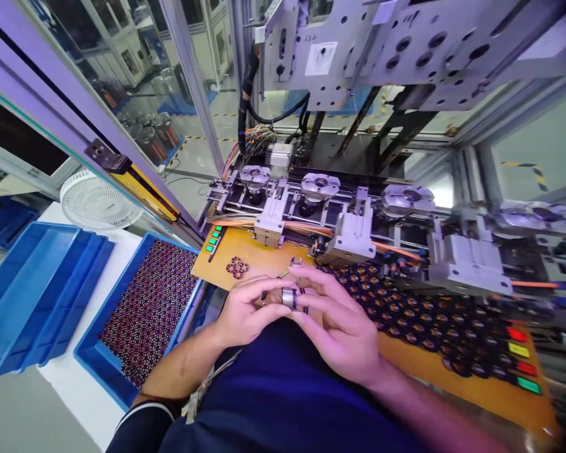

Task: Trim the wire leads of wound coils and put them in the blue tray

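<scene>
Close in front of my body, both hands meet around a small cylindrical part (288, 297) with a shiny silver band and dark ends. My left hand (245, 311) pinches its left side between thumb and fingers. From the right, the thumb and fingers of my right hand (344, 333) close on the other end. Fingers cover much of the part, so its exact kind does not show. Just beyond the hands, a small cluster of dark rings (237, 267) lies on the yellow-orange worktop (217, 255). Many black parts with coppery centres (419, 314) spread across the worktop to the right.
A blue tray (87, 343) full of small dark rings stands at left, beside stacked blue trays (38, 277) and a white fan (99, 201). Machine fixtures with round metal heads (321, 185) line the back. Green buttons (214, 239) and coloured buttons (519, 349) flank the worktop.
</scene>
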`<state>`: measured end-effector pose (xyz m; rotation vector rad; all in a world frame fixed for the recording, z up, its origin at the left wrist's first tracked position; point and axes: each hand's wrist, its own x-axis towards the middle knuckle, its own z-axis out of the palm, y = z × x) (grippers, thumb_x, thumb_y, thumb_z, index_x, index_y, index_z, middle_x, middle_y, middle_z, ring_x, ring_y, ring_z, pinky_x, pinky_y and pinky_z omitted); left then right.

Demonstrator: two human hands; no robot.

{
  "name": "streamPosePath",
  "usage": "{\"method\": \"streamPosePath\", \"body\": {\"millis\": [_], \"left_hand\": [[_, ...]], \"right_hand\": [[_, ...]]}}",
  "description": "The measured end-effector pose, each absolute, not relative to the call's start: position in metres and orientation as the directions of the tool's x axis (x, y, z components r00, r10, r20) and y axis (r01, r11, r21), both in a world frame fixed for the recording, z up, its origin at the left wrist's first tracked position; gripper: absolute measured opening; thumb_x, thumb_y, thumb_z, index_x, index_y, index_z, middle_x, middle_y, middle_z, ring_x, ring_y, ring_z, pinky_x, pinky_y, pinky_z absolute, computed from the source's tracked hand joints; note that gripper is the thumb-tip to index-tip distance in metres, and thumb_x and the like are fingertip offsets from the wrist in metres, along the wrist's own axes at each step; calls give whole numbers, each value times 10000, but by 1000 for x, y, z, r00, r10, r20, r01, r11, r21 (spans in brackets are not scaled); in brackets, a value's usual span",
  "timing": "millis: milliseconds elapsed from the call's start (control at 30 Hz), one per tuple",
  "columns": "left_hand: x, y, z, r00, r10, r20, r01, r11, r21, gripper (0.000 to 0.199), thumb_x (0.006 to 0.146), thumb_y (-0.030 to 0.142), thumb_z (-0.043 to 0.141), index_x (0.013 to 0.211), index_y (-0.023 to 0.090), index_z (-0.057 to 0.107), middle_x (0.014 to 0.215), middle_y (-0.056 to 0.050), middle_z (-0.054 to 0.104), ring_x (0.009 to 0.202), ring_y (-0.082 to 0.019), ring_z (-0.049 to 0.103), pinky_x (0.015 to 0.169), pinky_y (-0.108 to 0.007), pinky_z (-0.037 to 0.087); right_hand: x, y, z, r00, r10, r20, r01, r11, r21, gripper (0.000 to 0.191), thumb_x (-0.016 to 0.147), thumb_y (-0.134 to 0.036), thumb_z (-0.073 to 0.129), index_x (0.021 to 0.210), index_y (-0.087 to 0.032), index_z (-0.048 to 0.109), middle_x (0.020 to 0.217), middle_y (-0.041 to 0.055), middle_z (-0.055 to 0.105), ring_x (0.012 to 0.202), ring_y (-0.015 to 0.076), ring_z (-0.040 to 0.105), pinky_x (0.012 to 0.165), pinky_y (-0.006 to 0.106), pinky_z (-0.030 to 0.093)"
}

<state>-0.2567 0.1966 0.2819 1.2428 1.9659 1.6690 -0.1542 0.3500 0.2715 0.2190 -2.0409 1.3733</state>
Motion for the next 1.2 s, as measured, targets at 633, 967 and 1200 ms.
{"method": "streamPosePath", "body": {"millis": [633,967,1200], "left_hand": [[-306,150,157,-736,584,342,675,597,434,937,751,536,761,1507,182,335,1536,-241,392,1440,-405,380,1124,-614,402],[-310,181,123,-726,600,336,688,623,372,403,932,188,508,1333,200,544,1446,-190,505,1377,-319,470,1086,-559,470],[-309,181,127,-732,605,313,680,624,384,314,935,193,497,1231,198,599,1439,-162,511,1346,-320,484,1072,-555,467]], "right_hand": [[-290,446,300,-764,-70,641,-497,697,-517,141,956,-221,593,933,-148,711,1075,107,676,974,215,656,878,364,543],[-444,471,290,-815,-250,522,-463,823,-329,155,820,-148,603,831,-112,753,1045,115,685,923,252,647,859,389,530],[-450,476,279,-837,-294,461,-457,840,-293,205,863,-167,574,903,-98,762,1082,117,675,967,256,635,880,381,517]]}}
